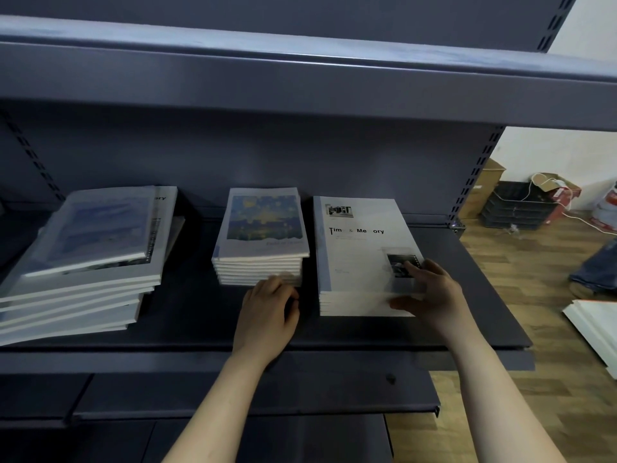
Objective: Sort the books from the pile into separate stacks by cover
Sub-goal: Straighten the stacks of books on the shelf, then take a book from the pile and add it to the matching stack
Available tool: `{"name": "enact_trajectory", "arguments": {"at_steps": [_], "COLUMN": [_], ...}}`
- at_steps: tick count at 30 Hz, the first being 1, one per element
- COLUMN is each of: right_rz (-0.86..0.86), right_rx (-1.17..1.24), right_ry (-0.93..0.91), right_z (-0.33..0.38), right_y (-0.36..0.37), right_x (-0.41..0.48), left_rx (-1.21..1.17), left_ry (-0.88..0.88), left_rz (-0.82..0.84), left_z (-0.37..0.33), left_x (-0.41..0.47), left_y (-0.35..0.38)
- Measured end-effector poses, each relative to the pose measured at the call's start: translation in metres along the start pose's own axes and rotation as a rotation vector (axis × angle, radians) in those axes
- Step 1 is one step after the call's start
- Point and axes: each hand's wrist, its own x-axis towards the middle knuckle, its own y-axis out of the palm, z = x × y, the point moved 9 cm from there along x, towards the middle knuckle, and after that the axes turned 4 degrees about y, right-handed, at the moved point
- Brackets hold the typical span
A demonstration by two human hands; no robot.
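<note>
Three groups of books lie on a dark grey shelf (200,312). At the left is an untidy mixed pile (80,262), topped by a blue-cover book. In the middle stands a neat stack with a blue-and-yellow painting on the cover (262,235). To its right is a stack of white "Time & Memory" books (360,252). My left hand (268,312) is curled against the front lower corner of the middle stack. My right hand (430,292) grips the front right corner of the white stack's top book, fingers on the cover, thumb at the edge.
An upper shelf (300,88) overhangs the books closely. Lower shelves (233,396) jut out below. To the right is wooden floor with cardboard boxes and a black crate (521,205), white boards (597,325), and a person's leg (597,269).
</note>
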Motion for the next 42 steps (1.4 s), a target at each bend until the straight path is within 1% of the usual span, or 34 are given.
{"name": "enact_trajectory", "arguments": {"at_steps": [7, 9, 11, 13, 15, 16, 18, 21, 23, 26, 29, 33, 35, 37, 40, 42], "right_rz": [-0.002, 0.014, 0.006, -0.115, -0.244, -0.267, -0.228, -0.118, -0.065, -0.050, -0.006, 0.048, 0.061, 0.071, 0.068, 0.071], "right_rx": [-0.045, -0.063, -0.096, -0.086, 0.014, 0.056, 0.125, 0.219, 0.213, 0.157, 0.162, 0.105, 0.070, 0.033, -0.023, -0.049], "right_ry": [-0.009, 0.011, -0.011, -0.127, -0.236, -0.281, -0.347, -0.418, -0.460, -0.510, -0.506, -0.467, -0.438, -0.421, -0.418, -0.397], "right_z": [0.001, 0.001, 0.007, 0.025, 0.048, 0.062, 0.090, 0.124, 0.141, 0.162, 0.175, 0.179, 0.177, 0.175, 0.175, 0.174], "right_y": [-0.001, -0.002, -0.003, -0.011, -0.019, -0.018, -0.005, 0.026, 0.045, 0.063, 0.079, 0.107, 0.120, 0.130, 0.139, 0.144], "right_x": [0.000, -0.002, -0.005, -0.012, -0.022, -0.027, -0.036, -0.045, -0.053, -0.062, -0.067, -0.070, -0.072, -0.073, -0.074, -0.074], "left_rx": [-0.026, -0.055, -0.099, -0.122, -0.132, -0.139, -0.145, -0.119, -0.069, 0.025, 0.146, 0.338, 0.351, 0.313, 0.357, 0.370], "left_ry": [-0.002, 0.015, 0.019, 0.018, 0.021, 0.027, 0.042, 0.036, 0.019, -0.018, -0.119, -0.411, -0.572, -0.688, -0.731, -0.747], "left_rz": [0.017, 0.009, -0.014, -0.058, -0.107, -0.137, -0.191, -0.265, -0.318, -0.403, -0.460, -0.468, -0.399, -0.318, -0.208, -0.166], "left_z": [0.000, -0.001, -0.002, -0.001, 0.001, 0.003, 0.008, 0.023, 0.037, 0.067, 0.108, 0.161, 0.183, 0.201, 0.215, 0.222], "left_x": [-0.001, -0.002, -0.006, -0.012, -0.016, -0.017, -0.018, -0.019, -0.021, -0.025, -0.031, -0.049, -0.056, -0.058, -0.055, -0.051], "left_y": [0.000, -0.003, -0.010, -0.022, -0.037, -0.047, -0.069, -0.104, -0.128, -0.165, -0.196, -0.231, -0.240, -0.240, -0.231, -0.227]}}
